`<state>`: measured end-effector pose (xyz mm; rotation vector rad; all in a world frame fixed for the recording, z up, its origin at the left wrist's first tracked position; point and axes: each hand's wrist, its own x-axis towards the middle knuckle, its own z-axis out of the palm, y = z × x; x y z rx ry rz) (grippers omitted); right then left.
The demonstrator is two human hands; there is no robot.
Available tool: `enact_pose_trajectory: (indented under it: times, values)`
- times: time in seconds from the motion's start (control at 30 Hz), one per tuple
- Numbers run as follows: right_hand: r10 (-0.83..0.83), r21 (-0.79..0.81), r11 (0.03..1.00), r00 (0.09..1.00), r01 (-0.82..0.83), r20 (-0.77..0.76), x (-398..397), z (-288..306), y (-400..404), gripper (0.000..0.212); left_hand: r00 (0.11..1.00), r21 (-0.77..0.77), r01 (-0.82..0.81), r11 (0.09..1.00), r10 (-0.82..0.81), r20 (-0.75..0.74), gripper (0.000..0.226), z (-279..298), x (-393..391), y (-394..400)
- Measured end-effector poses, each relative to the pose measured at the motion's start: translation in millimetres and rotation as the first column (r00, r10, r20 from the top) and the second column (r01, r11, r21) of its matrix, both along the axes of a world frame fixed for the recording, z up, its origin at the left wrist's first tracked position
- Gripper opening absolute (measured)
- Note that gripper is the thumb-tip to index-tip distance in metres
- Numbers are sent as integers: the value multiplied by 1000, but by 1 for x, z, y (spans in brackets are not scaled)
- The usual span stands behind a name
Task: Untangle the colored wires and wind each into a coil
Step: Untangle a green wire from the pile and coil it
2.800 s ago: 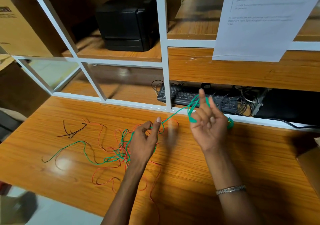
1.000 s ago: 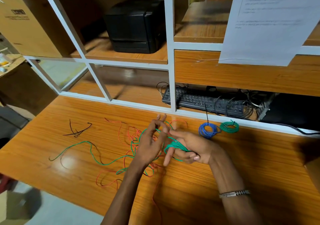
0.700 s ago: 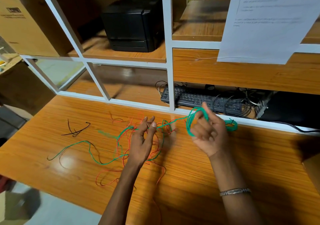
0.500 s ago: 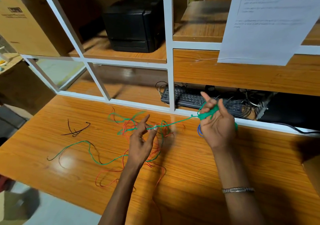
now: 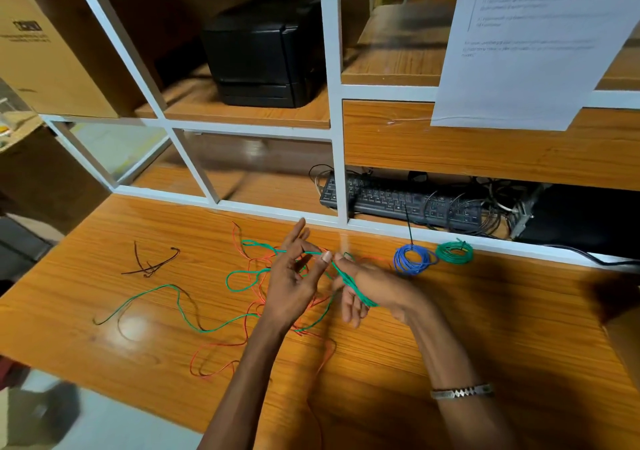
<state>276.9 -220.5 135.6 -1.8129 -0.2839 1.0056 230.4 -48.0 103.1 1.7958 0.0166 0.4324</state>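
From the head camera, two coils already lie finished near the far edge of the table (image 5: 485,328), just beside each other: a blue coil (image 5: 412,260) and a small green coil (image 5: 454,251). So two wires look done.

You are now working on a second green wire (image 5: 180,305). Your right hand (image 5: 372,288) has several turns of it wound around the hand, fingers pointing down and loosely bent; whether they grip the turns I cannot tell. Your left hand (image 5: 292,281) pinches the same wire between thumb and a finger, the other fingers spread wide, and feeds it toward the right hand. The free part of this wire runs toward the left edge of the table and is crossed with the orange wire (image 5: 221,347) near the middle.

In my judgement, you are about halfway: the green wire is only partly wound, the orange wire is untouched, and a short dark wire (image 5: 152,264) lies loose toward the far left corner.
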Motion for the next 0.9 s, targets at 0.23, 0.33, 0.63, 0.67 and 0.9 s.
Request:
enact_pose_trajectory:
  times: [0.23, 0.33, 0.63, 0.67, 0.9]
  values:
    - [348, 683, 730, 873, -24, -342, 5, 12, -19, 77, 996, -24, -34, 999, 32, -80, 50, 5, -8, 10]
    - [516, 928, 303, 782, 217, -351, 14, 6, -31, 70, 987, -40, -133, 990, 128, -97, 33, 3, -9, 8]
    - [-16, 621, -243, 637, 745, -771, 42, 12, -52, 46, 997, 198, -47, 979, 57, -44, 43, -4, -9, 4]
    - [-69, 576, -274, 581, 770, -811, 47, 8, -54, 48, 998, 199, -47, 979, 53, -25, 42, -3, -10, 3]
    - [-437, 602, -197, 481, 774, -760, 54, -10, -69, 23, 993, 141, -116, 983, 114, 22, 38, 6, -9, 3]
